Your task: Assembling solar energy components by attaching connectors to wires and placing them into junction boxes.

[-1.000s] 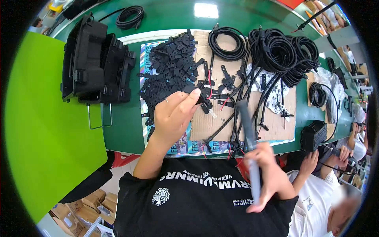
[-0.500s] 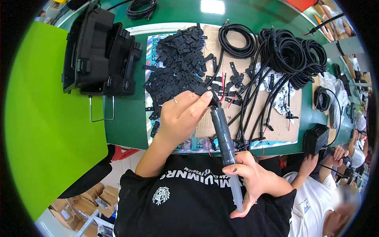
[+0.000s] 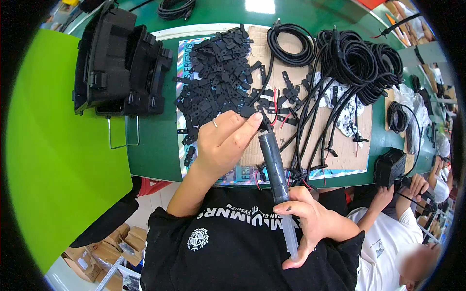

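My right hand (image 3: 315, 218) is closed around a large syringe (image 3: 274, 167) filled with something black. Its fingers wrap the barrel's lower end, and the thumb presses on the end of the pale plunger. The syringe's tip points up and left at a small black plastic piece (image 3: 247, 112), pinched between my left hand's (image 3: 225, 140) thumb and fingers. A thin black cable runs up from that piece to a coil (image 3: 291, 46); red wires (image 3: 275, 104) show beside it. Whether the tip touches the piece is hard to make out.
A big pile of flat black plastic parts (image 3: 216, 72) lies beyond my left hand. Bundled black braided cables (image 3: 354, 63) with wire ends rest on cardboard at right. An opened black case (image 3: 114, 68) stands at left by a green panel (image 3: 58, 145). A co-worker (image 3: 383, 233) sits at right.
Both hands keep their hold and the syringe stays at the black piece. The view has shifted slightly, and the co-worker at the right has moved a little.
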`<state>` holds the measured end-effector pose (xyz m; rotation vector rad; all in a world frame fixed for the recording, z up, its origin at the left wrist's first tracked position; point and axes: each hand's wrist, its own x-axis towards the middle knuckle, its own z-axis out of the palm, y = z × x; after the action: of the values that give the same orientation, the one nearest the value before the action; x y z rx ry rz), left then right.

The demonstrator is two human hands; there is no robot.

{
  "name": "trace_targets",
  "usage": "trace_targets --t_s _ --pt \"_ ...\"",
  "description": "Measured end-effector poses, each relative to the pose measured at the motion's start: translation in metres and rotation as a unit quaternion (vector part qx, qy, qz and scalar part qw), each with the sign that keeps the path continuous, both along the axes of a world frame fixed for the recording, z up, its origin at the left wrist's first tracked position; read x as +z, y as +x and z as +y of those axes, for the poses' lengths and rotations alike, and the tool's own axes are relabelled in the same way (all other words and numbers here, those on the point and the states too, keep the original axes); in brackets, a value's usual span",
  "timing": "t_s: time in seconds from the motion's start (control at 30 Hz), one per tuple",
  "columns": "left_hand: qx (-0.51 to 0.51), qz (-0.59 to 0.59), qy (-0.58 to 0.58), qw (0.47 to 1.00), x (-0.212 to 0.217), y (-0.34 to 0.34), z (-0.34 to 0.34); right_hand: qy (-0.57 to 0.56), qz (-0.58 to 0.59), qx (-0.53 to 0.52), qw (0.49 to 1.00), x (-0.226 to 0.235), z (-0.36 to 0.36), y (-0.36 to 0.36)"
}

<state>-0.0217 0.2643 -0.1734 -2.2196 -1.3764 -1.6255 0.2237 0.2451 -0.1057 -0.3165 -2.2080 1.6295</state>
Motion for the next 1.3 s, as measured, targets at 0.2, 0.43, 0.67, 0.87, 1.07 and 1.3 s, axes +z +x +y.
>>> trace_targets --t_s 0.2,0.43,0.67,0.87,1.07,1.3 --pt "-0.013 -0.004 0.010 1.000 -0.001 0.001 0.001 0.009 0.011 -0.014 1.000 -0.002 -0.003 0.000" --pt "-0.014 0.006 0.013 1.000 -0.004 0.001 -0.001 0.011 0.017 -0.023 1.000 -0.005 -0.007 0.000" --pt "-0.022 0.007 0.021 1.000 -0.004 0.003 -0.002 0.016 0.036 -0.037 0.999 -0.007 -0.010 -0.001" --pt "-0.026 0.013 0.029 0.999 -0.004 0.004 -0.001 0.013 0.030 -0.039 0.999 -0.006 -0.010 -0.001" --pt "-0.025 -0.004 0.044 0.999 -0.006 0.006 0.001 0.033 -0.017 -0.029 0.999 0.003 -0.007 -0.003" --pt "-0.033 0.005 0.041 0.999 -0.006 0.004 0.000 0.014 -0.061 0.006 0.998 0.011 -0.003 -0.003"
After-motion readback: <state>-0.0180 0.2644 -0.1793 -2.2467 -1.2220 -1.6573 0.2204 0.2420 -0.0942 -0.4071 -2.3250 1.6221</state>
